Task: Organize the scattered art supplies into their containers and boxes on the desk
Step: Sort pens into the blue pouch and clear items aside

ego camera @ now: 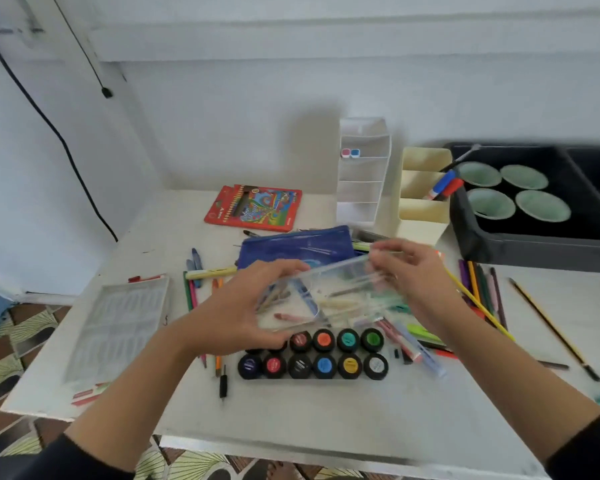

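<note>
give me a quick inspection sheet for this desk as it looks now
surface: white desk, bare only toward the front edge
job's things: clear box with crayons inside, held over the paint pots; blue pouch, red pencil box, white organizer and cream holder behind
clutter: loose pencils scattered on both sides of the pots
grips: left hand and right hand both hold the clear box
cables: black cable hangs down the left wall
surroundings: dark tray with green bowls at right; patterned floor
</note>
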